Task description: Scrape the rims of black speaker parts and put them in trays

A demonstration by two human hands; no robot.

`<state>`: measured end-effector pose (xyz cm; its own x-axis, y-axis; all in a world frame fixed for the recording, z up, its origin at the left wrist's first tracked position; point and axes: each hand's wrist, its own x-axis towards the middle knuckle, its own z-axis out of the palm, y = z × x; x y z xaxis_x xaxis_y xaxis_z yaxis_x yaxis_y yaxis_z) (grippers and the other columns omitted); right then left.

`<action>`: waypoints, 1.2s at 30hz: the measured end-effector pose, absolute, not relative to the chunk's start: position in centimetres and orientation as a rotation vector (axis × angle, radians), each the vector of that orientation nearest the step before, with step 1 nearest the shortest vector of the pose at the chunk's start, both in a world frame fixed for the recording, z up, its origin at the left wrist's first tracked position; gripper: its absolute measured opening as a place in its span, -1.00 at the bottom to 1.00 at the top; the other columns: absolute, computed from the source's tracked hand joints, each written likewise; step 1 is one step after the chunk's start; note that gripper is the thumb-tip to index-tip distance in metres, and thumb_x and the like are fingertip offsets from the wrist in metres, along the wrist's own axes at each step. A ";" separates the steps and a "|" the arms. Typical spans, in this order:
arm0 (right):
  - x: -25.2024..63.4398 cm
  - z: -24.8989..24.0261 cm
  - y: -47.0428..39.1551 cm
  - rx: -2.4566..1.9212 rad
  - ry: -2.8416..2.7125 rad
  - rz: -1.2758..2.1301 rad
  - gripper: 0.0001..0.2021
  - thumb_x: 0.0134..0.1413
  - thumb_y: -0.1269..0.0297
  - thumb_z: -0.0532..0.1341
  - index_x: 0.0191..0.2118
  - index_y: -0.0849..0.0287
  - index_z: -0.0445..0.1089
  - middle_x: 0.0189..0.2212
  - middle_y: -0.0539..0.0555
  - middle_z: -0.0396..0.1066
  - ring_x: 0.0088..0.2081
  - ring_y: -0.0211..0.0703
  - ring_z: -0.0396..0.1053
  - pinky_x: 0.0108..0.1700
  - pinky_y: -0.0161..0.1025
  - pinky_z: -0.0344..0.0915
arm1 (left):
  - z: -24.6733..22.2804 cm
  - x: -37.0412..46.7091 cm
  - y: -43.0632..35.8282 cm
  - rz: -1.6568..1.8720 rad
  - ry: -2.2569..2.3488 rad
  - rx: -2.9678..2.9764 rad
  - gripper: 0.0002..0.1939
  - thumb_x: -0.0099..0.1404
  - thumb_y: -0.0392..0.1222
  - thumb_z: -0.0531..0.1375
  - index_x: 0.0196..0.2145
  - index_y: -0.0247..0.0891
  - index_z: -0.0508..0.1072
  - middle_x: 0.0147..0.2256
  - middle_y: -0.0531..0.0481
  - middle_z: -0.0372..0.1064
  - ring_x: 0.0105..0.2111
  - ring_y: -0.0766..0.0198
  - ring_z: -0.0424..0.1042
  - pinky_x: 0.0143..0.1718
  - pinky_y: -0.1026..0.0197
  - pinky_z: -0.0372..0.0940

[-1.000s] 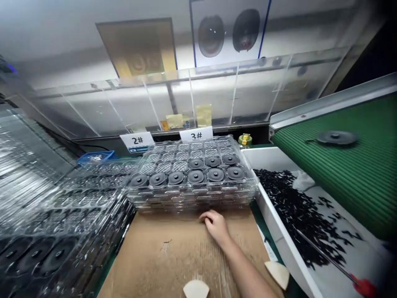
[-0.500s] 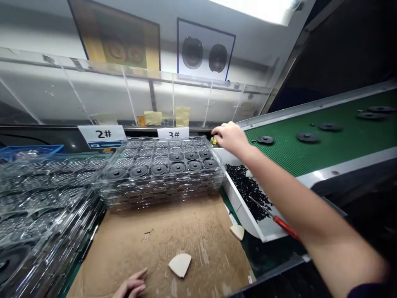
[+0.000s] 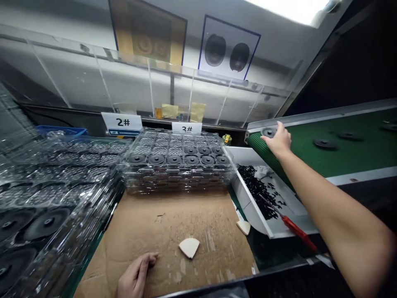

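My right hand (image 3: 281, 140) is at the near end of the green conveyor belt (image 3: 302, 161), its fingers and thumb closed on a dark round speaker part (image 3: 268, 132). My left hand (image 3: 136, 273) rests low on the brown cardboard sheet (image 3: 149, 223), thumb and fingers pressed together, with nothing seen in them. To its right lies a cream wedge-shaped pad (image 3: 189, 247). Further along the belt sits another round speaker part (image 3: 324, 144), a raised knob at its centre. A stacked clear plastic tray (image 3: 173, 169) behind the cardboard holds several black parts in its front rows.
A white bin (image 3: 252, 215) of small black pieces stands right of the cardboard, with a red-handled screwdriver (image 3: 297, 231) across it. A second wedge pad (image 3: 243, 227) lies beside the bin. More clear trays (image 3: 77, 194) are stacked at left, near a blue bin (image 3: 62, 131).
My right hand has moved right from beside the small yellow object to the belt end and taken hold of a speaker part. My left hand has come further into view, its fingers drawn together.
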<state>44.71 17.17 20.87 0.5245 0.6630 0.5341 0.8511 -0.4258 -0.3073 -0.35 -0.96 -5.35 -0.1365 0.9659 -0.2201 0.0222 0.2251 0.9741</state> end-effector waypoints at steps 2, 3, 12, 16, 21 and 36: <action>41.1 20.6 15.7 -2.047 -1.468 -0.306 -0.22 -0.13 0.15 0.29 0.20 0.14 -0.08 0.03 0.17 0.21 0.02 -0.01 0.19 0.03 -0.13 0.17 | -4.3 0.1 -0.7 1.117 1.392 0.897 -0.55 -0.07 0.19 0.24 -0.37 -0.25 0.48 -0.26 -0.12 0.44 -0.24 0.07 0.38 -0.08 0.13 0.24; 38.8 20.1 14.2 -1.873 -1.643 -0.171 -0.22 -0.14 0.15 0.29 0.20 0.10 -0.07 0.01 0.13 0.24 -0.01 -0.06 0.23 0.03 -0.15 0.19 | -3.5 0.5 -0.7 1.125 1.362 0.834 -0.54 0.02 0.17 0.19 -0.24 -0.23 0.42 -0.17 -0.11 0.41 -0.22 0.10 0.39 -0.11 0.13 0.26; 23.1 8.4 -5.0 -1.140 -2.323 0.370 -0.22 -0.02 0.14 0.22 0.24 0.18 -0.20 0.13 0.17 0.06 0.18 0.02 -0.04 0.19 0.06 -0.04 | 5.7 8.0 -3.3 0.920 0.414 0.108 -0.43 0.32 0.11 -0.19 0.06 -0.31 0.25 0.08 -0.19 0.20 0.07 0.06 0.20 0.08 0.05 0.11; 21.5 5.5 -7.1 -1.212 -2.163 0.380 -0.20 -0.02 0.11 0.20 0.25 0.17 -0.25 0.11 0.21 0.09 0.17 0.10 -0.04 0.12 0.19 0.04 | 5.8 8.2 -4.5 0.870 0.543 0.135 -0.50 0.32 0.08 -0.13 -0.03 -0.29 0.36 -0.01 -0.09 0.31 0.02 0.17 0.26 0.06 0.20 0.12; 20.9 5.2 -7.9 -1.250 -2.039 0.413 -0.22 -0.01 0.10 0.18 0.25 0.09 -0.24 0.09 0.19 0.10 0.14 0.15 -0.01 0.06 0.23 0.10 | 5.6 7.8 -4.6 0.802 0.493 0.137 -0.52 0.34 0.02 -0.16 -0.09 -0.32 0.40 -0.08 -0.15 0.35 -0.12 0.09 0.37 -0.13 0.10 0.29; 23.0 3.3 -9.4 -1.409 -2.119 0.677 -0.20 -0.13 0.20 0.25 0.20 0.05 -0.19 0.08 0.10 0.13 0.12 -0.02 0.06 0.12 -0.05 0.12 | 1.6 9.4 -5.8 0.673 0.794 0.014 -0.58 0.31 0.02 -0.05 -0.16 -0.36 0.40 -0.11 -0.10 0.39 -0.05 0.21 0.32 -0.04 0.28 0.19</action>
<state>23.03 -9.36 3.26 -0.3369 0.9320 0.1336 0.6817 0.3393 -0.6482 9.37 -5.83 1.64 0.5059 0.5625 -0.6539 -0.5527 0.7934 0.2549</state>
